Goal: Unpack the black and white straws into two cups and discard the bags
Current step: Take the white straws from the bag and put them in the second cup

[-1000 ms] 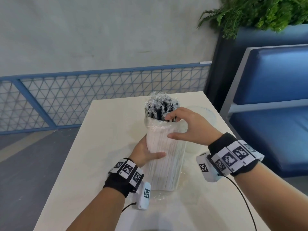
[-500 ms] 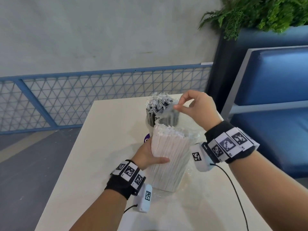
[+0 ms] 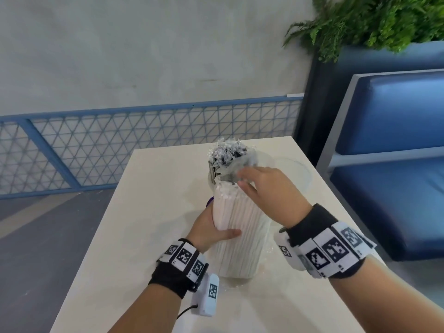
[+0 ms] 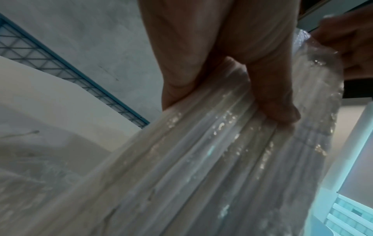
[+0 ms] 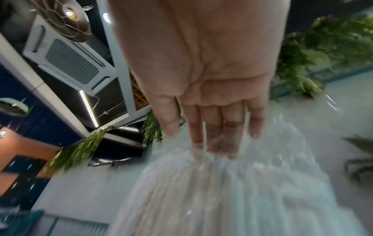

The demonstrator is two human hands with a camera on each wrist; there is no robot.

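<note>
A tall bundle of white straws (image 3: 240,231) stands upright mid-table, wrapped in a clear bag (image 4: 232,159). My left hand (image 3: 213,228) grips its left side, thumb across the front. My right hand (image 3: 259,186) is at the bundle's top, fingers straight, fingertips (image 5: 214,143) touching the loose bag mouth (image 3: 231,169). Just behind stand black straws (image 3: 225,153) in their own wrappers, in a cup (image 3: 212,173) that is mostly hidden. Whether the white bundle stands in a cup cannot be told.
The cream table (image 3: 149,212) ends close on the left and right. A clear round container (image 3: 298,169) sits at the back right. A blue bench (image 3: 394,179) and a planter (image 3: 374,25) stand to the right, with a blue mesh fence (image 3: 96,150) behind.
My right hand, which half a second ago pinched the bag mouth and lifted it high, has come back down to the bundle's top with straightened fingers. The left hand keeps its grip.
</note>
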